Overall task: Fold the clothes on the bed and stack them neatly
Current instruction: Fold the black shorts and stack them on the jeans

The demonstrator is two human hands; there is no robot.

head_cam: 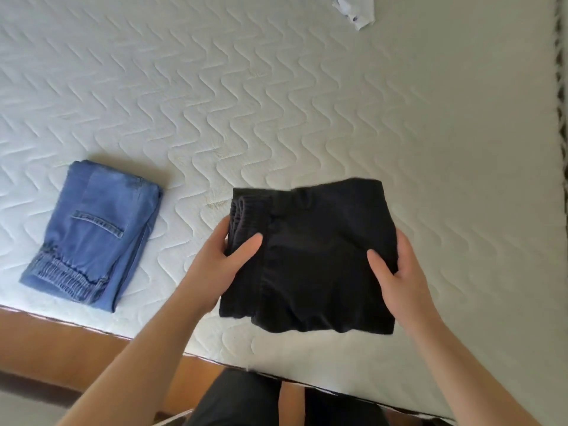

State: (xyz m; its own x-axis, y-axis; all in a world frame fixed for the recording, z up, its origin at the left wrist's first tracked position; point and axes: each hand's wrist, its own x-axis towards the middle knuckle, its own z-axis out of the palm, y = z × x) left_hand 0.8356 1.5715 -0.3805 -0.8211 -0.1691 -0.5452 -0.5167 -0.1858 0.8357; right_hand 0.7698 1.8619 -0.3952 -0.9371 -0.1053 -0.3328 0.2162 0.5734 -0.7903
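— Why is the person holding the black garment from both sides like this?

— I think it is to keep the fold together. The left hand is gripping the left edge, thumb on top and the other fingers going under the cloth. The right hand is doing the same on the right edge. So both hands are closing on it and the layers are not sliding apart.

— And where is it lying now?

— On the bed, near the front edge, just before the person. I cannot tell if it is lifting a little.

— The blue jeans?

— They are lying folded, well apart to the left. Probably the black one is going on top of them, to make the stack.

— Something more is waiting?

— A pale cloth is lying at the far side, unfolded.
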